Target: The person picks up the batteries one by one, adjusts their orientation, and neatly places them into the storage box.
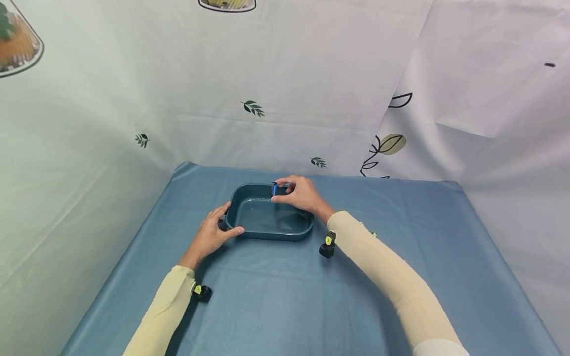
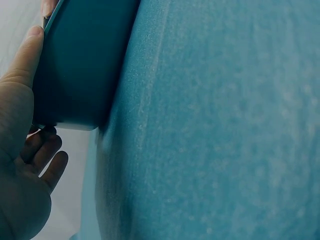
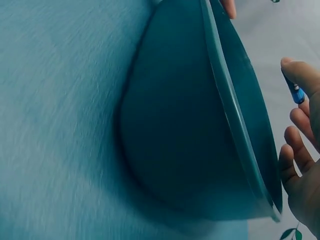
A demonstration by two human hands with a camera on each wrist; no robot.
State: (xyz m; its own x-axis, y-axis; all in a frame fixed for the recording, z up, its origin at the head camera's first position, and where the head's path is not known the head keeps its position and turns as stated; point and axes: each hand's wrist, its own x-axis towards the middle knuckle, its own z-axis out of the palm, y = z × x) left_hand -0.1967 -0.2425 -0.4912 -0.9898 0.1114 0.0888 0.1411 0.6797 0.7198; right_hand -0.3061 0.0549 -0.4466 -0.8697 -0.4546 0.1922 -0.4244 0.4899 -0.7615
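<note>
Blue piece held over the dish, not yet let go

We judge the work to be partway along: the small blue cylinder [image 1: 273, 190] is off the cloth [image 1: 267, 296] and held above the dish [image 1: 267, 217], toward its far side, so the lifting is done and the letting-go is left. A small greenish thing [image 1: 373, 234] lies on the cloth, partly hidden by the right sleeve [image 1: 378, 262]; whether it belongs to this work, we cannot tell.

We see the right hand [image 1: 300, 193] reaching in over the dish's far right part, its thumb and fingers pinched on the cylinder, which stands roughly upright; the right wrist view shows its other fingers loosely bent beside the rim. The left hand [image 1: 211, 232] is at the dish's left end, thumb and fingers spread apart, the thumb touching the near side and a fingertip the far-left rim; we take this as steadying
</note>
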